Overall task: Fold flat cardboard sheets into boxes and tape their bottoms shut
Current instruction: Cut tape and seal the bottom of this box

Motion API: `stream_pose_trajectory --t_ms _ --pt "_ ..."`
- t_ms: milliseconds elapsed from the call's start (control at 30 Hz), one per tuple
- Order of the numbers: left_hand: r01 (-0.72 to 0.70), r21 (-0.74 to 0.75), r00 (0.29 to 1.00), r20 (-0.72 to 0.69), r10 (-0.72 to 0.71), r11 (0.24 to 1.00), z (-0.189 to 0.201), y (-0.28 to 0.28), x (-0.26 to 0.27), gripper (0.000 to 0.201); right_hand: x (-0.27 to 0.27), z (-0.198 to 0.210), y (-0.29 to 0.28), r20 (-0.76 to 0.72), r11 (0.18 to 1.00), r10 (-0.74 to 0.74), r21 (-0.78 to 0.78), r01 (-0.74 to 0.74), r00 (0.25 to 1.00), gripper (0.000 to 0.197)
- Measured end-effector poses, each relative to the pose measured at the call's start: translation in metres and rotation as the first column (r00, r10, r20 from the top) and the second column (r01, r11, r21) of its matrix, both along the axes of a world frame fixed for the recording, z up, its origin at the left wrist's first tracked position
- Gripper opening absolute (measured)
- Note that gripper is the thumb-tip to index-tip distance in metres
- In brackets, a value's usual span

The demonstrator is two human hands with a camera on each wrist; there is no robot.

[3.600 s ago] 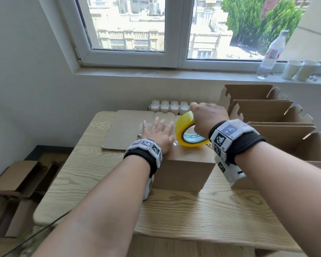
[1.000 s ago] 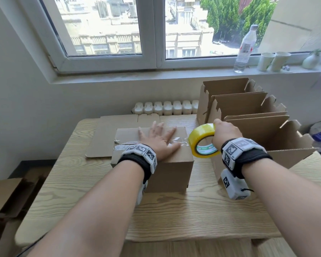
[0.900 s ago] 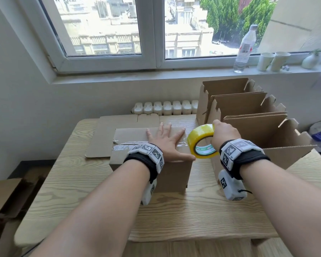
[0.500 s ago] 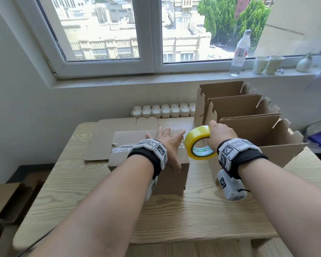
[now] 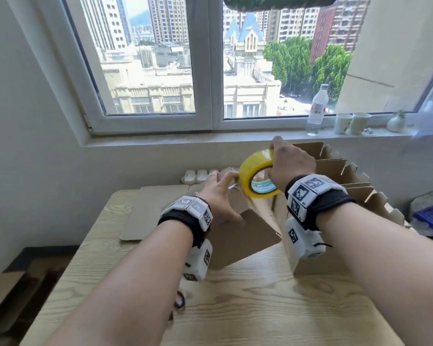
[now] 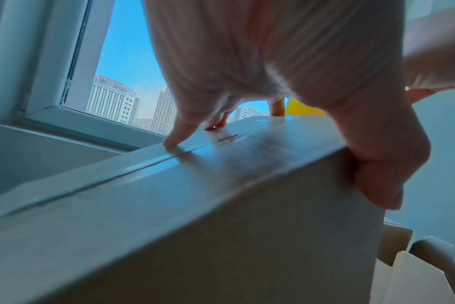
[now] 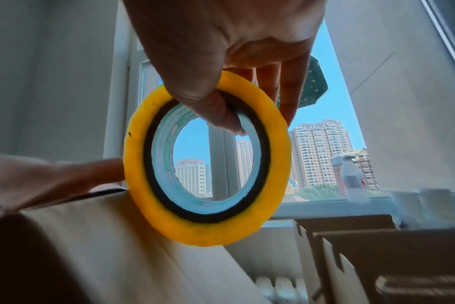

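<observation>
Yellow tape roll (image 5: 256,174) pinched in your right hand (image 5: 291,164), left hand (image 5: 219,196) gripping the tilted cardboard box (image 5: 243,236) on the tabletop (image 5: 260,300) — keep fingertips pinning the taped seam while you snap the strip cleanly.

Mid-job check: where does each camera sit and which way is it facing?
Head: looks forward and down over both forearms at the tape roll, table and window.
Left wrist: under the left hand, facing along the box to the window.
Right wrist: below the right hand, facing the window.
All three show the tape roll.
</observation>
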State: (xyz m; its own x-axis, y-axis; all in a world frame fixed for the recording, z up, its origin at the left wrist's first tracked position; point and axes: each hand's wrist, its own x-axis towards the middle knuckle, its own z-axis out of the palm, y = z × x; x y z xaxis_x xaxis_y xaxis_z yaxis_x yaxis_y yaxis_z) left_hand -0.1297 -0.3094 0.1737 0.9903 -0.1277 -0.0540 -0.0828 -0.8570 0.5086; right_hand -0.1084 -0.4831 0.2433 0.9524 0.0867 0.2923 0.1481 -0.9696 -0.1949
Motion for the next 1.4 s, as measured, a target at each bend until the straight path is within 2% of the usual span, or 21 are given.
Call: stream_pose_trajectory --t_ms 100,267,433,567,667,733,800,867,900,1000,1167,1300,1400 --pt "-0.008 -0.117 0.999 0.030 0.012 0.993 -0.001 0.017 -0.006 0.112 -0.004 0.015 0.023 0.099 0.996 0.091 -0.003 -0.091 0.991 0.036" --pt "-0.087 -0.304 0.992 -0.116 0.053 0.949 -0.022 0.053 -0.027 0.121 -0.010 0.004 0.068 0.146 0.958 0.287 -0.044 -0.283 0.947 0.033" --pt "-0.175 -0.346 0.977 -0.175 0.120 0.922 -0.039 0.092 -0.044 0.119 -0.024 -0.008 0.113 0.110 0.912 0.407 -0.001 -0.409 0.907 0.035" --pt "-0.251 -0.322 0.945 -0.287 0.158 0.913 -0.056 0.116 -0.053 0.127 -0.029 -0.019 0.144 0.025 0.875 0.483 0.016 -0.483 0.875 0.039" --pt "-0.303 -0.422 0.925 -0.346 0.157 0.854 -0.072 0.126 -0.060 0.122 -0.030 -0.036 0.157 -0.036 0.890 0.453 0.060 -0.451 0.891 0.037" --pt "-0.348 -0.485 0.913 -0.369 0.172 0.802 -0.078 0.131 -0.061 0.107 -0.030 -0.047 0.162 -0.090 0.906 0.422 0.087 -0.415 0.902 0.039" --pt "-0.374 -0.586 0.908 -0.391 0.153 0.719 -0.080 0.135 -0.059 0.084 -0.030 -0.056 0.163 -0.151 0.919 0.392 0.114 -0.378 0.907 0.040" --pt "-0.359 -0.669 0.923 -0.358 0.141 0.650 -0.083 0.138 -0.053 0.075 -0.029 -0.066 0.162 -0.203 0.927 0.363 0.174 -0.331 0.910 0.037" --pt "-0.347 -0.683 0.929 -0.342 0.139 0.643 -0.083 0.138 -0.051 0.073 -0.028 -0.070 0.161 -0.215 0.928 0.348 0.217 -0.303 0.912 0.037" --pt "-0.306 -0.701 0.948 -0.285 0.140 0.645 -0.087 0.133 -0.045 0.079 -0.025 -0.081 0.154 -0.253 0.926 0.295 0.314 -0.210 0.921 0.039" --pt "-0.311 -0.725 0.949 -0.274 0.156 0.615 -0.095 0.129 -0.035 0.087 -0.023 -0.092 0.147 -0.292 0.944 0.243 0.289 -0.156 0.925 0.007" --pt "-0.326 -0.720 0.938 -0.327 0.114 0.613 -0.090 0.133 -0.032 0.084 -0.019 -0.089 0.150 -0.319 0.955 0.207 0.271 -0.120 0.925 0.008" --pt "-0.342 -0.712 0.930 -0.352 0.109 0.614 -0.088 0.136 -0.033 0.096 -0.015 -0.086 0.148 -0.346 0.963 0.171 0.255 -0.083 0.923 0.010"
